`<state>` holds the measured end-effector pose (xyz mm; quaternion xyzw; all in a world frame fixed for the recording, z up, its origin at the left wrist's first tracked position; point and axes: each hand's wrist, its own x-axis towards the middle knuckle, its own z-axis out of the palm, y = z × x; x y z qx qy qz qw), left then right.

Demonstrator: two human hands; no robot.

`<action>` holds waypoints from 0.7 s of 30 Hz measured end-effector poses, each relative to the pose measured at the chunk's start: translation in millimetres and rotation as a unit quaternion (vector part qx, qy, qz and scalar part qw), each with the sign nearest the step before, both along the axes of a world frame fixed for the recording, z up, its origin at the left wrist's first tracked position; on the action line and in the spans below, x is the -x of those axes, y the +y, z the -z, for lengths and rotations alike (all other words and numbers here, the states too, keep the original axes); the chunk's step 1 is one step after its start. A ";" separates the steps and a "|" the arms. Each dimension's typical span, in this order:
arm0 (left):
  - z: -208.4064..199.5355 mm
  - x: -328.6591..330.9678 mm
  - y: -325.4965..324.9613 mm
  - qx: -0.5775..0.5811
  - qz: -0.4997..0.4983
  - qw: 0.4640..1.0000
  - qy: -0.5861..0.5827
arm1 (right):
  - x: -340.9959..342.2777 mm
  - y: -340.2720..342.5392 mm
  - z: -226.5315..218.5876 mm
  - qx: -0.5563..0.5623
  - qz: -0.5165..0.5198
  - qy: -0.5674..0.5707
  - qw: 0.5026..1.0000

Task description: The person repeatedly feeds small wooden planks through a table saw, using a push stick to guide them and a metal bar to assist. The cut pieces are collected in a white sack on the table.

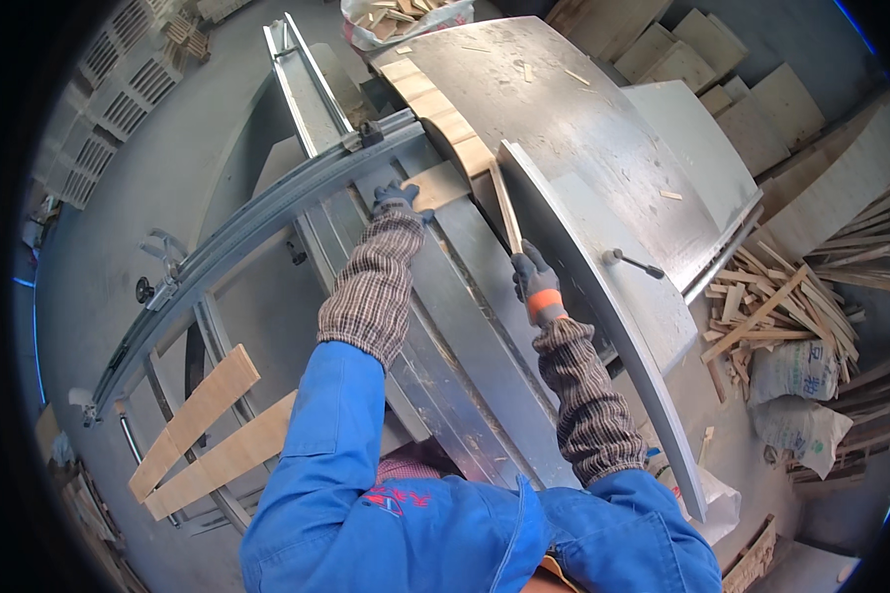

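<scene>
My left hand [401, 197], in a dark grey glove, grips the near left end of a flat, pale wooden board [439, 185] on the metal saw table [460, 296]. Its thumb lies apart along the board's edge. My right hand [532, 273], in a grey glove with an orange cuff, is closed round the lower end of a narrow wooden strip [505, 206]. That strip runs forward beside the long metal fence [593, 257], its far end close to a row of pale wooden pieces [448, 117]. Any saw blade is hidden from me.
Two long plywood strips [196, 420] lie across the frame on the left. A sliding rail [307, 84] reaches out at the far side. Offcuts fill a sack [400, 22] beyond the table. Scrap strips [776, 306] are heaped on the right, near white sacks [796, 371].
</scene>
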<state>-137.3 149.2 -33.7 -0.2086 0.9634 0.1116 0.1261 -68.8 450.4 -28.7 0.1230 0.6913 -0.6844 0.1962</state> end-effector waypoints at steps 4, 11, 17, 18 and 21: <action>-5.4 -24.2 12.2 -0.011 0.076 0.997 0.002 | -31.1 36.7 0.7 -0.001 0.015 -0.004 1.000; 49.3 -135.8 24.0 -0.218 0.022 0.921 0.321 | -177.6 134.0 9.7 -0.142 -0.058 0.076 0.985; 59.0 -142.7 55.1 -0.114 0.025 0.973 0.199 | -205.3 135.4 -15.8 -0.157 -0.125 -0.019 0.980; 58.8 -137.1 58.5 -0.138 0.020 0.973 0.183 | -202.5 133.5 -2.9 -0.169 -0.124 0.017 0.978; 43.9 -115.7 83.2 -0.146 0.020 0.975 0.166 | -179.9 131.1 32.2 -0.180 -0.098 0.161 0.965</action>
